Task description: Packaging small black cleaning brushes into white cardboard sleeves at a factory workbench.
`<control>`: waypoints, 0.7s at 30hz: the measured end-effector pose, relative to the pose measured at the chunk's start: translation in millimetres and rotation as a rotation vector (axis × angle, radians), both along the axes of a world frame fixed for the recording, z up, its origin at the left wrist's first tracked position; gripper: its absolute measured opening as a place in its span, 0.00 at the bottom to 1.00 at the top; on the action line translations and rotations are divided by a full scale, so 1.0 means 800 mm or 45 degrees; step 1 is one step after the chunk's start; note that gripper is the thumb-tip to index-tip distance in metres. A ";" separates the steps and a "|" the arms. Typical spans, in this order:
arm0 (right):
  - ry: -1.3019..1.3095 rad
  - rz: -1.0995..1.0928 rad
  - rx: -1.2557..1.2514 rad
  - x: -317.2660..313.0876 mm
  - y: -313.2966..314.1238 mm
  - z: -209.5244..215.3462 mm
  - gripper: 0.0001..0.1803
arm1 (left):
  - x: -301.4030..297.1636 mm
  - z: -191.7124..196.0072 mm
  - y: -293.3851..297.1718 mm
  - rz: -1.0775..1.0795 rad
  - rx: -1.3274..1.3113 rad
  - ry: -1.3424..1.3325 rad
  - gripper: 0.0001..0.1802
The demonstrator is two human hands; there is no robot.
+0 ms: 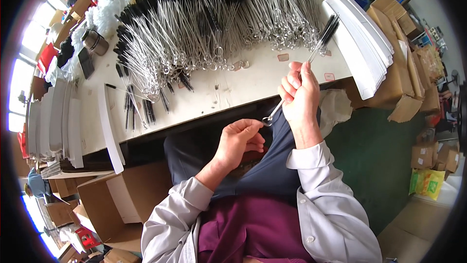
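Observation:
My right hand [299, 93] is closed round the wire stems of a few thin bottle brushes [329, 30], held at a slant in front of the table's edge. Their black bristles point up and to the right, and their wire loops hang down toward my left hand [239, 141]. The thumb and forefinger of that hand pinch at the loops, the other fingers curled. On the white table [214, 90] beyond lies a big heap of similar black brushes [170, 25], loops toward me. White-bristled brushes [279, 10] lie to its right.
Long white card strips are stacked at the table's right [360, 44] and left [53, 122]; one strip [111, 127] overhangs the front edge. A metal flask [95, 42] stands at the left. Open cardboard boxes sit below left [126, 204] and at right [396, 63].

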State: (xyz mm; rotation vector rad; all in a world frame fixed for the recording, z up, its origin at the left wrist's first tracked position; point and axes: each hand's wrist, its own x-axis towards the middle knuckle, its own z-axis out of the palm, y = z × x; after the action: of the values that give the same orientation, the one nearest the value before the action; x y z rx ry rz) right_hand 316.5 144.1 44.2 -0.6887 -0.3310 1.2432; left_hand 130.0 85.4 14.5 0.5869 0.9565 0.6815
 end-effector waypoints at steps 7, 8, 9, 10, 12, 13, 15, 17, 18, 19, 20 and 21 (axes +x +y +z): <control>-0.466 -0.186 -0.149 0.070 0.063 -0.022 0.20 | 0.015 0.080 0.098 -0.100 0.822 0.455 0.12; -0.484 -0.190 -0.134 0.075 0.067 -0.034 0.21 | 0.022 0.089 0.123 -0.147 0.889 0.499 0.12; -0.538 -0.211 -0.140 0.077 0.070 -0.045 0.21 | 0.035 0.094 0.149 -0.175 0.975 0.556 0.12; -0.591 -0.229 -0.145 0.079 0.072 -0.051 0.21 | 0.047 0.100 0.173 -0.189 1.065 0.643 0.12; -0.592 -0.189 -0.137 0.076 0.072 -0.046 0.21 | 0.065 0.091 0.228 -0.174 1.175 0.828 0.11; -0.594 -0.136 -0.127 0.067 0.072 -0.043 0.20 | 0.066 0.093 0.248 -0.151 1.218 0.967 0.11; -0.605 -0.152 -0.136 0.068 0.068 -0.044 0.21 | 0.089 0.068 0.292 -0.171 1.299 1.081 0.10; -0.595 -0.163 -0.123 0.070 0.066 -0.046 0.21 | 0.109 0.062 0.308 -0.151 1.458 1.272 0.10; -0.589 -0.169 -0.122 0.071 0.066 -0.046 0.21 | 0.116 0.061 0.317 -0.158 1.464 1.275 0.10; -0.598 -0.158 -0.114 0.070 0.066 -0.046 0.21 | 0.121 0.061 0.327 -0.092 1.591 1.306 0.10; -0.607 -0.145 -0.105 0.068 0.066 -0.046 0.21 | 0.125 0.063 0.338 -0.024 1.718 1.336 0.11; -0.600 -0.144 -0.100 0.066 0.065 -0.044 0.21 | 0.128 0.066 0.350 -0.068 1.662 1.341 0.13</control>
State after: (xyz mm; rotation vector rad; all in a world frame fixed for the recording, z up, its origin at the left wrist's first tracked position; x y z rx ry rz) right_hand 369.1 196.3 8.9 -1.0548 -0.6237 0.9812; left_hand 232.0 365.2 67.3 2.2691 1.3554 0.9168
